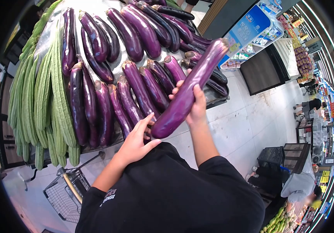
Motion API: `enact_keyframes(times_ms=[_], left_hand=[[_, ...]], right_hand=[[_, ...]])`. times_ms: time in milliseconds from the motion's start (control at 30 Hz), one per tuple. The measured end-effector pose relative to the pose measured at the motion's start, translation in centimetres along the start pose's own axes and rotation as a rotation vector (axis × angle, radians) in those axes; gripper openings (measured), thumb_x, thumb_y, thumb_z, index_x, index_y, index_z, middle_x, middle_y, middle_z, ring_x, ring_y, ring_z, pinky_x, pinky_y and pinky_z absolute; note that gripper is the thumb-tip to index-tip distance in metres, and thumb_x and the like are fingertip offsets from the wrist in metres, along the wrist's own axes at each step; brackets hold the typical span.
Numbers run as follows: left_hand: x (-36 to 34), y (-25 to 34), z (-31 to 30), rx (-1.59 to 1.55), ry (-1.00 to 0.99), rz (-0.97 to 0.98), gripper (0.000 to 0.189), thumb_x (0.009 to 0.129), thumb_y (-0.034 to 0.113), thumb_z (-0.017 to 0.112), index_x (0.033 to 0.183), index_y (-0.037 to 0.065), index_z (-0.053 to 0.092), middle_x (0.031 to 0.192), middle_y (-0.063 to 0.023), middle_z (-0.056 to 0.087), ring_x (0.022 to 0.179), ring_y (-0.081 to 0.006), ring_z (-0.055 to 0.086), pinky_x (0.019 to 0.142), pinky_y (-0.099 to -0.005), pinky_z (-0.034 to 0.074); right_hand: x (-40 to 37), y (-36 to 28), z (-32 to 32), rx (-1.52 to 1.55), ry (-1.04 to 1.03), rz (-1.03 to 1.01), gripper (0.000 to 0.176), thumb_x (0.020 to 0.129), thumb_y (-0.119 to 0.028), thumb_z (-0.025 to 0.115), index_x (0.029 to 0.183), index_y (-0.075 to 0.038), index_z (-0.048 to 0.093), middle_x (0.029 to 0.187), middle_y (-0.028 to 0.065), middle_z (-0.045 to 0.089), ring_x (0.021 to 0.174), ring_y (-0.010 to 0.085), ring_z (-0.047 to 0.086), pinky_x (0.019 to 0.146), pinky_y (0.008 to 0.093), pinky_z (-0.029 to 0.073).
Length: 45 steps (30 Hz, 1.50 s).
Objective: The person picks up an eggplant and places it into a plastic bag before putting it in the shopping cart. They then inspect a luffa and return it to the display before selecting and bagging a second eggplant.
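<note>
A long, glossy purple eggplant (190,95) is held up at a slant in front of my chest, its stem end pointing to the upper right. My right hand (196,101) is wrapped round its middle, thumb on the near side and fingertips showing at the far side. At the blunt lower end, my left hand (136,140) cups the same eggplant, fingers against its left side and thumb stretched beneath. Just beyond my hands, more eggplants (139,87) lie in rows on a display stand, several with brown stem ends toward the middle.
Long ridged green gourds (44,93) hang over the stand's left side. A wire shopping cart (68,196) is at lower left. To the right are a blue display shelf (248,29), a dark bin (264,72), pale floor tiles (236,116), and a person in grey (299,184).
</note>
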State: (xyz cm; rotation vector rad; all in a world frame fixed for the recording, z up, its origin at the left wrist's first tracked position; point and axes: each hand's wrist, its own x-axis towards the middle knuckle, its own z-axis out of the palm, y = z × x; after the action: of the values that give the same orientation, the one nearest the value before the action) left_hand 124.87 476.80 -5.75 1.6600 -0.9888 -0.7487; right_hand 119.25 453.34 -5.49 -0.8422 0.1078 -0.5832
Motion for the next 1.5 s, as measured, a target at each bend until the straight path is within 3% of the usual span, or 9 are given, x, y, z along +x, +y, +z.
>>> enact_keyframes(times_ms=[167,233,400,500,600,1200,1267,1333,1500], left_hand=[[-0.5,-1.1,-0.4,0.024,0.069,-0.026,0.079,0.089,0.018,0.073,0.154,0.006,0.029,0.126,-0.0159,0.053,0.100,-0.0229,0.062,0.090,-0.0362,0.052],[-0.6,-0.8,-0.4,0.003,0.078,-0.064,0.078,0.087,0.008,0.070,0.154,0.005,0.030,0.130,-0.0157,0.052,0.102,-0.0208,0.060,0.090,-0.0342,0.051],[-1.0,-0.6,-0.3,0.024,0.072,-0.041,0.076,0.089,0.017,0.072,0.152,0.005,0.033,0.126,-0.0159,0.054,0.100,-0.0237,0.063,0.092,-0.0365,0.051],[-0.9,-1.1,-0.4,0.032,0.063,-0.029,0.075,0.088,0.018,0.072,0.151,0.004,0.034,0.127,-0.0165,0.054,0.100,-0.0238,0.064,0.092,-0.0368,0.050],[-1.5,-1.1,0.1,0.030,0.065,-0.023,0.075,0.088,0.008,0.071,0.153,0.005,0.033,0.128,-0.0156,0.053,0.098,-0.0205,0.061,0.090,-0.0344,0.051],[-0.7,-1.1,1.6,0.040,0.078,-0.021,0.073,0.089,0.016,0.073,0.151,0.005,0.036,0.125,-0.0159,0.055,0.099,-0.0231,0.064,0.091,-0.0359,0.051],[-0.9,-1.2,1.7,0.075,0.093,-0.025,0.072,0.089,0.016,0.073,0.150,0.005,0.037,0.125,-0.0161,0.055,0.099,-0.0234,0.065,0.091,-0.0358,0.052],[-1.6,-1.3,1.7,0.113,0.114,-0.039,0.071,0.089,0.017,0.073,0.150,0.005,0.037,0.125,-0.0162,0.055,0.099,-0.0238,0.065,0.091,-0.0358,0.052],[-3.8,-1.8,1.6,0.175,0.174,-0.087,0.067,0.088,0.019,0.073,0.146,0.004,0.042,0.125,-0.0163,0.055,0.098,-0.0245,0.066,0.089,-0.0366,0.052]], right_hand=[[4.2,-4.6,-2.1,-0.638,0.191,-0.161,0.043,0.093,-0.017,0.069,0.126,-0.001,0.047,0.100,0.0127,0.064,0.084,0.0226,0.069,0.075,0.0338,0.058],[6.1,-5.3,-4.6,-1.129,0.218,-0.329,0.062,0.084,-0.023,0.079,0.132,-0.002,0.046,0.109,0.0161,0.066,0.095,0.0263,0.068,0.083,0.0374,0.054],[8.8,-4.3,-7.5,-1.784,0.144,-0.555,0.079,0.075,-0.030,0.081,0.141,-0.009,0.044,0.119,0.0225,0.063,0.102,0.0422,0.065,0.089,0.0472,0.053],[10.0,-2.1,-8.8,-1.933,0.164,-0.345,0.077,0.074,-0.033,0.082,0.139,-0.011,0.046,0.108,0.0185,0.064,0.096,0.0409,0.066,0.083,0.0497,0.054],[9.9,-0.5,-10.2,-1.975,0.153,-0.384,0.077,0.074,-0.034,0.082,0.138,-0.012,0.047,0.109,0.0171,0.063,0.101,0.0379,0.063,0.087,0.0478,0.053],[9.5,1.0,-13.0,-1.955,0.151,-0.424,0.076,0.083,-0.050,0.074,0.141,-0.007,0.050,0.116,0.0155,0.055,0.107,0.0348,0.053,0.094,0.0481,0.045],[7.8,0.9,-12.6,-1.906,0.146,-0.441,0.068,0.086,-0.041,0.073,0.140,-0.006,0.051,0.118,0.0174,0.054,0.110,0.0365,0.052,0.096,0.0496,0.043],[5.5,1.5,-12.0,-1.860,0.178,-0.684,0.060,0.086,-0.028,0.072,0.138,-0.005,0.052,0.121,0.0196,0.052,0.114,0.0386,0.049,0.099,0.0500,0.041],[-2.1,5.5,-10.0,-1.748,0.057,-0.603,0.055,0.083,-0.016,0.069,0.135,-0.005,0.054,0.128,0.0199,0.049,0.122,0.0397,0.046,0.104,0.0515,0.038]])
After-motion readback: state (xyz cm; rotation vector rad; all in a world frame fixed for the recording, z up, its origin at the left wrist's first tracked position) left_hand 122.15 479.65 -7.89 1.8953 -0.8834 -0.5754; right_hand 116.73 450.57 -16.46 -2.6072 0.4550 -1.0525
